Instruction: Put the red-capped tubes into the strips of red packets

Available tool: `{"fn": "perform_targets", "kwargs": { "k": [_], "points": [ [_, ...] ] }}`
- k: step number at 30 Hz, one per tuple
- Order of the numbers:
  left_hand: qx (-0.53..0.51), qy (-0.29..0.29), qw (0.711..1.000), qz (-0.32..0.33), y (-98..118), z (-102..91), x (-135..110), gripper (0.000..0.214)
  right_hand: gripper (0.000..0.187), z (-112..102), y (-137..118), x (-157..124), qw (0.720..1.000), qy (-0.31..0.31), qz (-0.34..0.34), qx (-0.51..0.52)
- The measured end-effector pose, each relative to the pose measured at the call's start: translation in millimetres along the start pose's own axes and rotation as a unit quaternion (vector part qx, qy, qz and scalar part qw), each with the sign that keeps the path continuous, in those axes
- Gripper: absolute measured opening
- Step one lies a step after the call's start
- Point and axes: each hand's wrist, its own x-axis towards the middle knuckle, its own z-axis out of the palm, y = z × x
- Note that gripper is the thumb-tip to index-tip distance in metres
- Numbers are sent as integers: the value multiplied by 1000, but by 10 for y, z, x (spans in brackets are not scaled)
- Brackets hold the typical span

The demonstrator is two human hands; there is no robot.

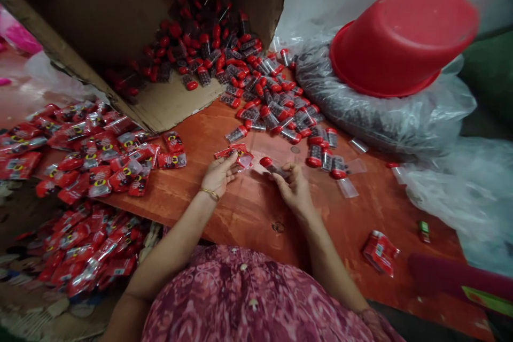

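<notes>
My left hand pinches a small red printed packet just above the reddish-brown table; a gold bangle sits on that wrist. My right hand is closed round a small clear vial with a red cap, its cap pointing left toward the packet. The two hands are a short gap apart at the table's middle. Many more red-capped vials lie spilled just beyond the hands.
An open cardboard box on its side spills vials. Filled red packets are piled at the left and lower left. A red plastic basin rests upside down on a plastic bag of dark contents. A loose packet stack lies right.
</notes>
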Motion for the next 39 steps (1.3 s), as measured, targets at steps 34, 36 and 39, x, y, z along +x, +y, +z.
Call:
{"fn": "perform_targets", "kwargs": {
  "k": [34, 36, 39],
  "points": [
    [-22, -56, 998, 26, -138, 138, -65, 29, 35, 220, -244, -33, 934, 85, -241, -248],
    [-46, -38, 998, 23, -166, 154, -65, 26, 38, 256, -263, -43, 942, 86, -213, -247],
    [-75, -10, 997, 25, -191, 159, -60, 24, 39, 292, -350, -49, 959, 63, -181, -210]
  ]
}}
